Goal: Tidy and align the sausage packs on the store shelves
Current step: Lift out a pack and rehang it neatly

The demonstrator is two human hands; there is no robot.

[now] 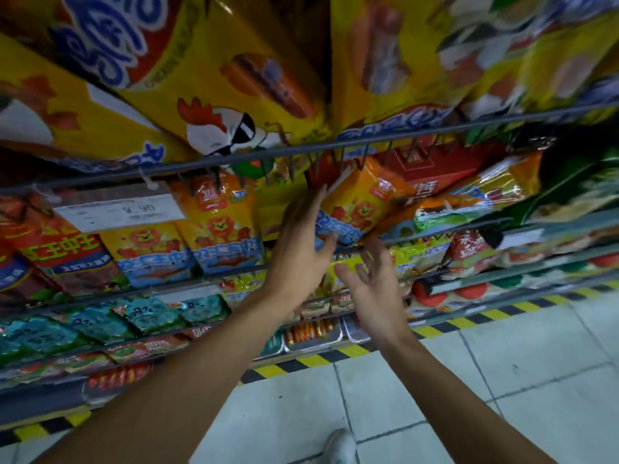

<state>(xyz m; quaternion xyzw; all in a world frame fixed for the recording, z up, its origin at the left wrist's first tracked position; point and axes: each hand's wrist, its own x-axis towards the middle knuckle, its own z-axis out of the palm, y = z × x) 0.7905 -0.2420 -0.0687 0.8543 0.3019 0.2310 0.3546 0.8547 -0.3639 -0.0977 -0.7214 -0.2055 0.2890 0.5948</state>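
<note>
An orange sausage pack with a lion print [360, 204] leans tilted to the right on the second shelf. My left hand [301, 236] holds its left edge, fingers up along the side and thumb under the blue lower corner. My right hand [371, 279] hovers just below the pack with spread, relaxed fingers and holds nothing. Two matching lion packs [221, 226] stand upright to the left. Large yellow sausage packs with a rooster [217, 105] fill the top shelf.
A grey wire shelf rail [301, 152] runs above the tilted pack, with a price tag [120, 209] hanging at the left. A red box [432, 165] and clear-wrapped packs [479, 192] lie to the right. Lower shelves hold teal packs [147, 313]. Tiled floor [469, 380] lies below.
</note>
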